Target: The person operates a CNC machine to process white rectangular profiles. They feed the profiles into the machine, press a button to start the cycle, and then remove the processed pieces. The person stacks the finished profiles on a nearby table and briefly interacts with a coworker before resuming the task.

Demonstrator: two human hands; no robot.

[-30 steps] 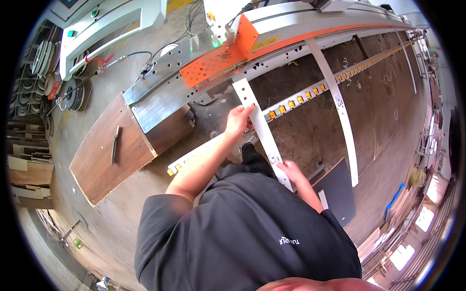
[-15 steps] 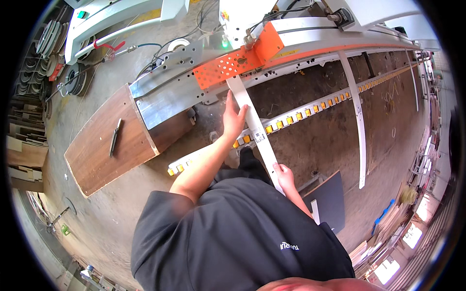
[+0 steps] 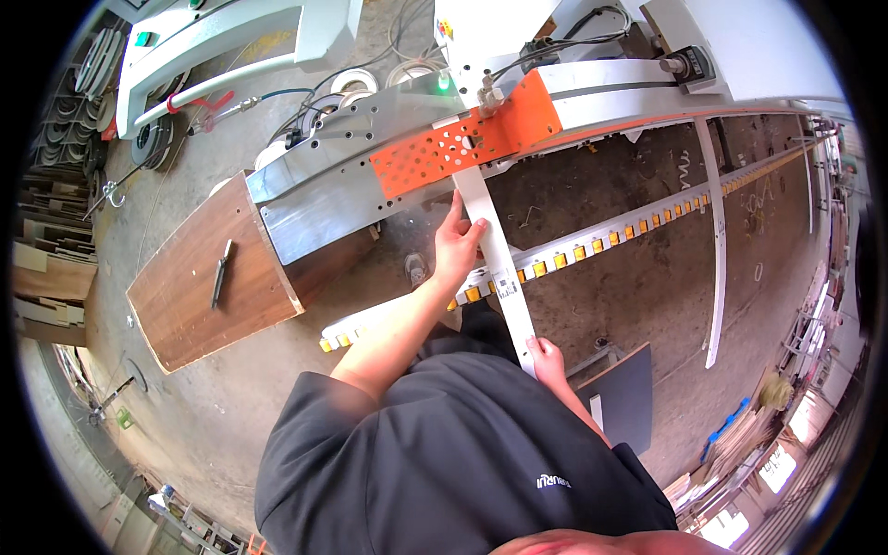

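Note:
A long, narrow white strip of board with a small printed label runs from under the perforated orange guard of a machine back towards my body. My left hand grips its left edge near the guard, thumb on the top face and index finger stretched along the side. At the near end my right hand is closed on the strip, thumb on top and the other fingers hidden beneath. The strip's far end is out of sight under the guard.
Beneath the strip passes a support rail with yellow rollers. A brown wooden panel on the left carries a black-handled knife. Another white strip extends from the machine on the right. A dark panel stands beside my right arm.
The view has shifted slightly, so machine, rail and strip appear lower and further right. Both hands keep their hold on the strip, which stays against the guard.

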